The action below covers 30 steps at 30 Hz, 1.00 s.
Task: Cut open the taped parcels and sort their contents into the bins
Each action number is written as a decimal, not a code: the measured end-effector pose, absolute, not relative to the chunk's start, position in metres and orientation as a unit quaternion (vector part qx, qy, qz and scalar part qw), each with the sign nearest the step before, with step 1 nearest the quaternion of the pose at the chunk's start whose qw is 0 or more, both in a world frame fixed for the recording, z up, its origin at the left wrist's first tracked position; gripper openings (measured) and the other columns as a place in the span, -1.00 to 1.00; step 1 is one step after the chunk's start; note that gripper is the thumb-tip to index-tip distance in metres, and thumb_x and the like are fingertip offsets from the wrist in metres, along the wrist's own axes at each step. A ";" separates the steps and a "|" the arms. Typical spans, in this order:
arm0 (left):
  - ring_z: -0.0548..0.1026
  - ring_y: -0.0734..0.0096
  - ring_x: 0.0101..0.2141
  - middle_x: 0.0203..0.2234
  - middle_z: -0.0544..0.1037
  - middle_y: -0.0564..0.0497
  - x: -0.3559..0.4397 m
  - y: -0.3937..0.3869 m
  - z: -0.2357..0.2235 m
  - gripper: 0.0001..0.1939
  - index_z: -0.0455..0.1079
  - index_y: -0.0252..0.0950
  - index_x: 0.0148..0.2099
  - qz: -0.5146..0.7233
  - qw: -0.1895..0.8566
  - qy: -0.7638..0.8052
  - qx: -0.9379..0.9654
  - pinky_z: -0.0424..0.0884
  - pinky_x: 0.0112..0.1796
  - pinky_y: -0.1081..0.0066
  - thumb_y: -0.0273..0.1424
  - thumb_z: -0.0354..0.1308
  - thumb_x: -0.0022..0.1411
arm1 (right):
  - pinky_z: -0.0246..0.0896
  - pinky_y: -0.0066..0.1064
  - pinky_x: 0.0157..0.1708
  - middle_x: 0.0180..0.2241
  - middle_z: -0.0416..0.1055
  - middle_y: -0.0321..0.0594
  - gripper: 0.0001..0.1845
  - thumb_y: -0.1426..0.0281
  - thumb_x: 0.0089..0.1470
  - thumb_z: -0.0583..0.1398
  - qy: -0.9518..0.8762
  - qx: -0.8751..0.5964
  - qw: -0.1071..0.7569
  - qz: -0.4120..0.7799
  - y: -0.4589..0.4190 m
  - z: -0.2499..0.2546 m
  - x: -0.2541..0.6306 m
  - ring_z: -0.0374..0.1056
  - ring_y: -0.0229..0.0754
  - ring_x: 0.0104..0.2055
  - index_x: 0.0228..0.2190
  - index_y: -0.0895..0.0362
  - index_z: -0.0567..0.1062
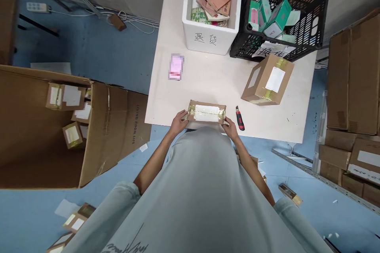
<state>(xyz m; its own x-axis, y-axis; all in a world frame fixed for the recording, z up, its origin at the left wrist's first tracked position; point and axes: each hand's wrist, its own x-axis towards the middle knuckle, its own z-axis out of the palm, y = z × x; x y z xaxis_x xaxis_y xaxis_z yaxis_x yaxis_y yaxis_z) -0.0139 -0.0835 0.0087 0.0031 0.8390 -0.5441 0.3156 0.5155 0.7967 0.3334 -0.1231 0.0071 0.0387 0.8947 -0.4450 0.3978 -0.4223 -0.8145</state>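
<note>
A small taped cardboard box with a white label lies at the table's front edge, close to my body. My left hand grips its left end, and my right hand grips its right end, fingers closed against the cardboard. Just right of my right hand lies a red and black box cutter. Farther right, a larger cardboard box with tape and white labels stands on the white table.
At the back of the table stand a white bin of paper packets and a black crate of green boxes. A blurred pink item lies left. A big open carton holds parcels; stacked cartons are at right.
</note>
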 end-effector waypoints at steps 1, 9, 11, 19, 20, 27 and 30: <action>0.42 -0.15 0.45 0.48 0.43 -0.25 -0.014 -0.080 0.014 -0.38 0.64 -0.26 0.27 0.239 0.561 0.660 0.438 0.47 0.37 -0.02 -0.32 0.31 0.14 | 0.49 0.09 0.30 0.30 0.60 -0.07 -0.32 0.14 0.18 0.30 -0.468 -0.680 0.253 0.503 -0.122 0.009 0.334 0.49 0.11 0.34 0.30 0.00 0.61; 0.61 -0.10 0.27 0.20 0.72 -0.14 -0.015 -0.032 0.044 -0.46 0.71 -0.26 0.20 0.252 0.535 0.653 0.473 0.49 0.35 0.01 -0.02 0.29 0.37 | 0.39 0.11 0.41 0.22 0.66 0.04 -0.34 -0.13 0.32 0.26 -0.452 -0.695 0.287 0.479 -0.095 0.025 0.344 0.55 0.20 0.31 0.12 0.11 0.72; 0.60 -0.10 0.28 0.23 0.70 -0.15 -0.011 -0.024 0.040 -0.46 0.69 -0.26 0.21 0.232 0.542 0.652 0.478 0.47 0.37 0.01 -0.02 0.27 0.38 | 0.39 0.11 0.41 0.23 0.65 0.05 -0.34 -0.14 0.32 0.26 -0.453 -0.702 0.280 0.473 -0.088 0.022 0.342 0.56 0.21 0.31 0.12 0.10 0.72; 0.67 0.06 0.15 0.30 0.64 -0.21 -0.007 -0.045 0.015 -0.47 0.59 -0.28 0.29 0.234 0.600 0.679 0.353 0.60 0.21 0.06 -0.09 0.10 0.50 | 0.33 0.08 0.45 0.25 0.63 0.09 -0.44 0.04 0.36 0.20 -0.431 -0.728 0.225 0.483 -0.099 0.001 0.347 0.54 0.16 0.33 0.13 0.13 0.69; 0.68 0.07 0.13 0.31 0.63 -0.21 -0.008 -0.051 0.013 -0.48 0.58 -0.29 0.30 0.228 0.597 0.689 0.342 0.60 0.22 0.06 -0.15 0.09 0.49 | 0.33 0.09 0.45 0.25 0.63 0.10 -0.44 0.06 0.35 0.20 -0.426 -0.731 0.221 0.485 -0.103 0.000 0.348 0.54 0.16 0.32 0.13 0.14 0.69; 0.66 -0.01 0.19 0.27 0.66 -0.21 -0.006 -0.076 0.006 -0.42 0.60 -0.28 0.29 0.190 0.596 0.683 0.378 0.53 0.31 -0.05 -0.33 0.21 0.25 | 0.39 0.06 0.41 0.22 0.67 0.00 -0.51 0.19 0.24 0.26 -0.425 -0.712 0.214 0.517 -0.122 -0.003 0.343 0.61 0.12 0.24 0.13 0.08 0.69; 0.63 -0.06 0.23 0.23 0.69 -0.20 -0.002 -0.076 0.008 -0.43 0.63 -0.29 0.24 0.206 0.584 0.677 0.397 0.52 0.33 -0.06 -0.33 0.28 0.19 | 0.48 0.09 0.32 0.19 0.68 -0.06 -0.46 0.20 0.20 0.30 -0.436 -0.688 0.218 0.537 -0.120 0.000 0.337 0.62 0.12 0.19 0.18 0.04 0.67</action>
